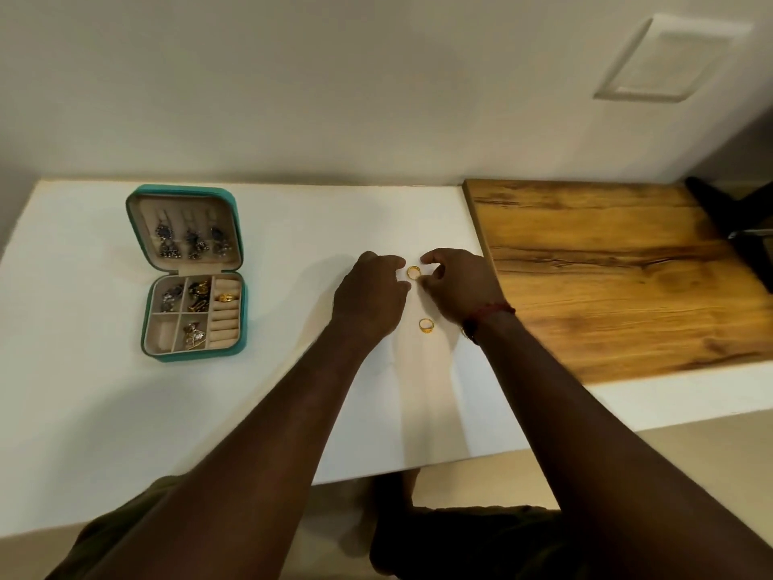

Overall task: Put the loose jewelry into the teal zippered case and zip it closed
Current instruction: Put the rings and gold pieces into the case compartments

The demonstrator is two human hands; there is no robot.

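Your open teal case (pixel 244 324) sits well to the left on the white tabletop (pixel 83 391), with one gold ring already in its padded rolls. Your left hand (pixel 370 293) is loosely curled with nothing showing in it, just beside a gold ring (pixel 413 272) lying flat; your right hand (pixel 460 286) curls thumb and fingers by its other side, contact unclear. With a second ring (pixel 426 325) nearer you, expect both light, hard, slick and apt to roll, so pinch across the band
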